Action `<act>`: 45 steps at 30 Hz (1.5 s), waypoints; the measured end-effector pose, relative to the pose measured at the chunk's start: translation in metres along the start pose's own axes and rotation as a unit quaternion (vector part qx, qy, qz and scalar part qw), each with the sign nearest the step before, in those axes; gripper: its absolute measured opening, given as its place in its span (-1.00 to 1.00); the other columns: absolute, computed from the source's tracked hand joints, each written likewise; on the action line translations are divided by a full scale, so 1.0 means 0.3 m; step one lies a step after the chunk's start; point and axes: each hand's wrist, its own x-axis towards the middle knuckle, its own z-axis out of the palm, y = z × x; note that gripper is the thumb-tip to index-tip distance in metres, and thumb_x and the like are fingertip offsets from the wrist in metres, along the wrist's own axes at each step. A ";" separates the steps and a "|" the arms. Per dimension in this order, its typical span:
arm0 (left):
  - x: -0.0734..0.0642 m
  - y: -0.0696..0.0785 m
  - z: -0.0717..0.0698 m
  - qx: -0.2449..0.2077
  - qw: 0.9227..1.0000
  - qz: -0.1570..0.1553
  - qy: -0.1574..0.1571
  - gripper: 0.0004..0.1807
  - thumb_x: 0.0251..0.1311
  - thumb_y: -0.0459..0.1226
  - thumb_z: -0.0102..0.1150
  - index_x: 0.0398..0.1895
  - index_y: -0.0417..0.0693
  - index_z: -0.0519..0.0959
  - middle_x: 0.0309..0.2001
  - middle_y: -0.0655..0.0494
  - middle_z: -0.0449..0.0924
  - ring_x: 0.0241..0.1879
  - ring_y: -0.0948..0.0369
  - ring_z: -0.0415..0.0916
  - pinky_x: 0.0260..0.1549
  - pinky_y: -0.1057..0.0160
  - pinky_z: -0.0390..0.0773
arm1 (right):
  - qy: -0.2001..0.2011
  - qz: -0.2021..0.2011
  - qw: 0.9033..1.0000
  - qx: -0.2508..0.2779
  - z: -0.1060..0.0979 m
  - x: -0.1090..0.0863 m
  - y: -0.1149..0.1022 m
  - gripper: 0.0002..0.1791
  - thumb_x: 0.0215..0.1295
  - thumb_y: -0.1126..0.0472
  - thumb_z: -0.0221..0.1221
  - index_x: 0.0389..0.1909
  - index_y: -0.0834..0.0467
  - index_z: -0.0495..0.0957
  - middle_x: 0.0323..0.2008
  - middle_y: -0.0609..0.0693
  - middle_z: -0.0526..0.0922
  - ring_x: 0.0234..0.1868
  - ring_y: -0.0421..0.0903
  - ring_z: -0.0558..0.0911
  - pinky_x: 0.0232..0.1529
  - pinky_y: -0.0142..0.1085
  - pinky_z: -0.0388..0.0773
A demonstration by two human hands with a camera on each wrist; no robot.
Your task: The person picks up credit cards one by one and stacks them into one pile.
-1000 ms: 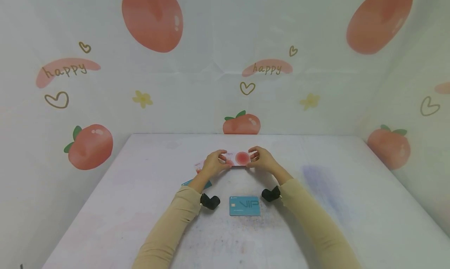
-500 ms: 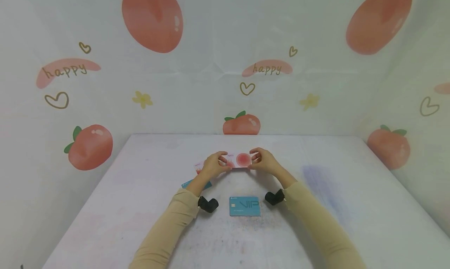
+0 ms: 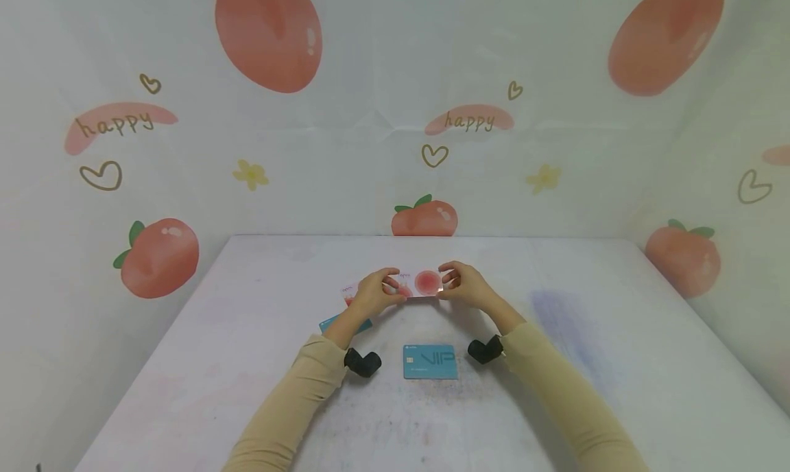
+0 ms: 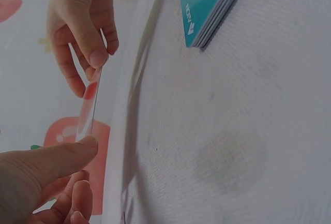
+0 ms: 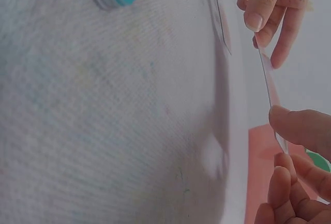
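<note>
A thin white-and-pink card [image 3: 427, 283] with a big red circle is pinched between my two hands above the far half of the table. My left hand [image 3: 373, 292] grips its left end by thumb and fingers; my right hand [image 3: 466, 285] grips the right end. Both wrist views catch the card [image 4: 89, 105] nearly edge-on, its broad face turned up and tilted. Closer to me lies a stack of blue cards [image 3: 430, 361], the top one marked VIP; the left wrist view shows several layers in it.
Beside my left wrist lie another blue card [image 3: 330, 323] and a pink-and-white card [image 3: 348, 292], both partly hidden by the hand and forearm. A black wrist camera [image 3: 363, 362] sits on each wrist. A fruit-printed cloth [image 3: 345, 184] hangs behind the white table [image 3: 259, 362].
Both hands have come slightly toward me with the card between them, and the right one has shifted a little to the right. The blue stack stays put.
</note>
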 end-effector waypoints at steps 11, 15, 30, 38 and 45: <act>-0.015 -0.001 0.011 -0.011 1.000 0.007 0.007 -0.39 -0.03 -0.33 0.37 0.17 -0.22 0.43 -0.18 -0.07 0.63 -0.26 0.10 0.59 -0.27 0.24 0.58 | 0.008 0.001 1.000 -0.006 0.000 -0.019 -0.004 -0.44 0.04 0.29 0.31 0.09 0.32 0.40 -0.19 0.21 0.57 -0.29 -0.07 0.48 -0.26 -0.36 0.49; -0.022 -0.006 0.016 -0.020 1.000 0.012 0.001 -0.39 -0.03 -0.36 0.36 0.16 -0.25 0.43 -0.19 -0.08 0.62 -0.27 0.10 0.59 -0.25 0.22 0.58 | 0.005 0.008 1.000 -0.005 0.002 -0.031 -0.008 -0.45 0.04 0.29 0.31 0.09 0.30 0.40 -0.18 0.21 0.57 -0.28 -0.08 0.49 -0.25 -0.36 0.50; -0.048 -0.012 0.012 -0.014 1.000 0.027 -0.004 -0.39 -0.05 -0.36 0.37 0.15 -0.27 0.43 -0.22 -0.08 0.63 -0.33 0.16 0.57 -0.26 0.24 0.57 | 0.008 0.009 1.000 -0.007 0.020 -0.049 -0.003 -0.46 0.03 0.28 0.32 0.06 0.30 0.42 -0.20 0.19 0.59 -0.31 -0.11 0.49 -0.22 -0.34 0.52; -0.051 -0.021 0.016 -0.013 1.000 0.022 -0.007 -0.39 -0.06 -0.35 0.38 0.14 -0.24 0.45 -0.24 -0.02 0.64 -0.35 0.21 0.56 -0.25 0.26 0.57 | 0.007 0.006 1.000 -0.014 0.020 -0.062 -0.004 -0.46 0.03 0.27 0.33 0.06 0.29 0.43 -0.21 0.18 0.59 -0.30 -0.11 0.51 -0.21 -0.32 0.52; -0.061 -0.021 0.014 -0.018 0.999 0.033 -0.017 -0.40 -0.07 -0.35 0.38 0.12 -0.27 0.45 -0.25 -0.07 0.63 -0.35 0.19 0.56 -0.27 0.25 0.58 | 0.005 -0.011 1.000 -0.011 0.019 -0.076 0.002 -0.44 0.01 0.28 0.34 0.06 0.32 0.42 -0.22 0.19 0.58 -0.31 -0.11 0.51 -0.25 -0.34 0.48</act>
